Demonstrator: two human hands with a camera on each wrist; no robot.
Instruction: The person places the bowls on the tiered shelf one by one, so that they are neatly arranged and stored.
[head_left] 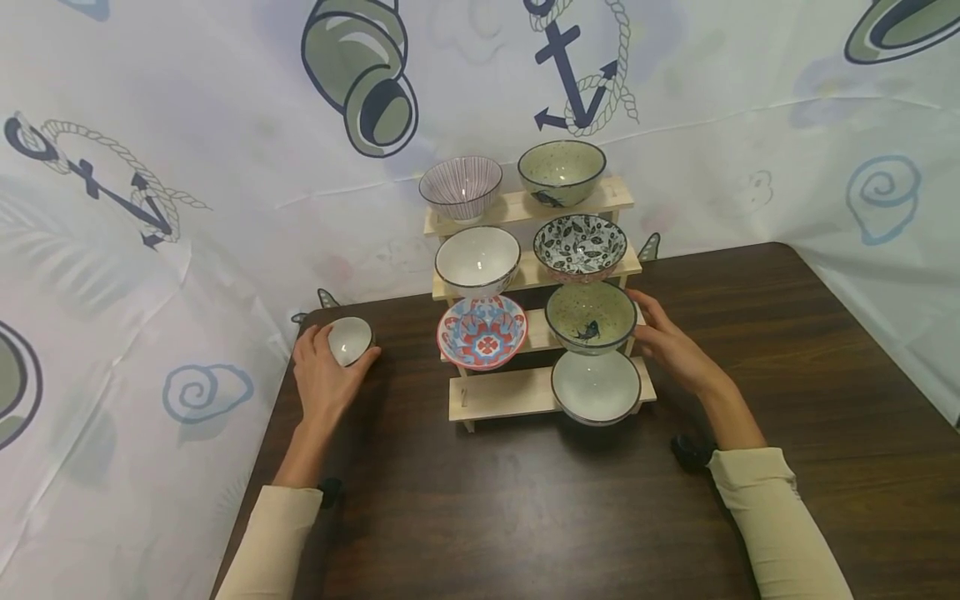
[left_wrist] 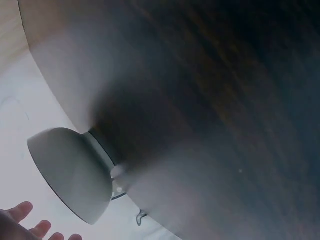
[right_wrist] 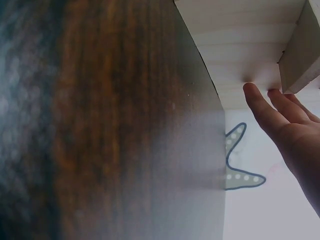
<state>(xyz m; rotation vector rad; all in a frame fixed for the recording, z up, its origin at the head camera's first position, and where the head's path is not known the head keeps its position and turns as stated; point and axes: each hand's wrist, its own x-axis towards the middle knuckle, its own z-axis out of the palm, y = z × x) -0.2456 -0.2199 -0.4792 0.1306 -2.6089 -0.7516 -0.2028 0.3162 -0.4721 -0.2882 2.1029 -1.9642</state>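
Observation:
On the left of the table, a small white bowl with a dark rim stands near the back edge. My left hand is around it, thumb on the near side and fingers on the far side. The left wrist view shows the bowl from the side, with spread fingertips beside its rim. My right hand is at the right side of a stepped wooden rack, beside a green speckled bowl. In the right wrist view its extended fingers touch the pale wood.
Other bowls on the rack are striped, green, plain white, black leaf-patterned, red-and-blue and white at the bottom. A printed curtain hangs behind the dark wooden table.

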